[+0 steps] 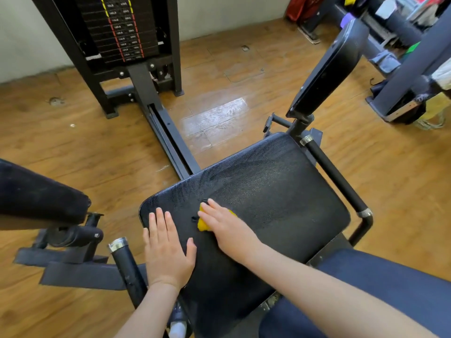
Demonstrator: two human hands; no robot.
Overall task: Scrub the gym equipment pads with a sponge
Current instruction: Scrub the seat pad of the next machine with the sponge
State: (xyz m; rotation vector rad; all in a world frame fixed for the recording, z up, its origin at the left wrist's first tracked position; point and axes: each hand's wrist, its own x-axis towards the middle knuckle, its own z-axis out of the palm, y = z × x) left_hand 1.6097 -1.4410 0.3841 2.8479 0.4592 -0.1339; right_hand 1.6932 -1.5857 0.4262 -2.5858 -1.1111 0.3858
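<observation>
Yellow sponge pressed under flat right hand on black seat pad, left hand flat alongside, fingers straight, grip on nothing.

The seat pad was black, pebbled vinyl (slightly glossy); the floor was worn, shiny wood; the handles' collars were polished metal.

seat pad: black, pebbled vinyl, roughly square with rounded corners; lies flat at the near centre; a small dark hole shows near its left part
sponge: yellow, small, mostly covered; lies on the seat pad's near left part, pressed flat to the surface
back pad: black, long and narrow, tilted upright on a post beyond the seat pad's far right corner
roller pad: dark, thick, padded cylinder at the left edge, well apart from the seat pad
</observation>
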